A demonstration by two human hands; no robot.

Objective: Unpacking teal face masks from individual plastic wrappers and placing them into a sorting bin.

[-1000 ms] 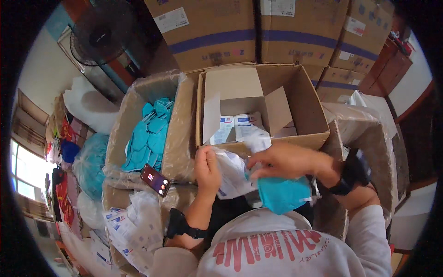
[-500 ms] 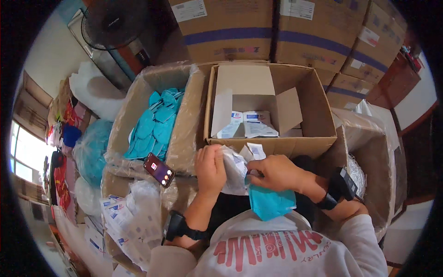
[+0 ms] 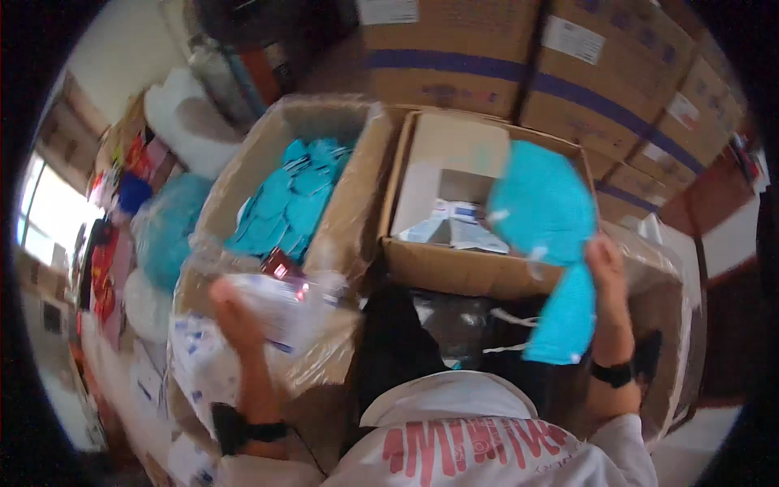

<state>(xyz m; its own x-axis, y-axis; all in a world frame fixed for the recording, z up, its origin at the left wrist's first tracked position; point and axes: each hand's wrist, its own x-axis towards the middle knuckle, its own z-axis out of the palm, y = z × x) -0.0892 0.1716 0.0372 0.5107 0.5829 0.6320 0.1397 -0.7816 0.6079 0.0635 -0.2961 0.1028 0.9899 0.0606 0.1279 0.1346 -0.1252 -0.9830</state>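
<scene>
- The right hand (image 3: 604, 272) is raised to the right of the middle, fingers clamped on a turquoise mask (image 3: 548, 235) that hangs open in front of it, its upper cup spread wide and a lower part drooping toward the wrist
- The mask hangs over the right end of an open cardboard box (image 3: 479, 272), which holds a few small white and blue packets (image 3: 454, 223)
- The left hand (image 3: 235, 312) is low on the left, closed on a clear plastic wrapper (image 3: 280, 304) with white and blue print; the picture is blurred here, so the exact grip is hard to read
- The hands are well apart, one on each side of the body
- Beyond the left hand stands a plastic-lined carton (image 3: 357, 203) filled with more turquoise masks (image 3: 296, 203)
- A pile of white packets (image 3: 191, 365) lies just beside the left forearm
- Stacked brown cartons (image 3: 519, 65) with a blue band fill the background
</scene>
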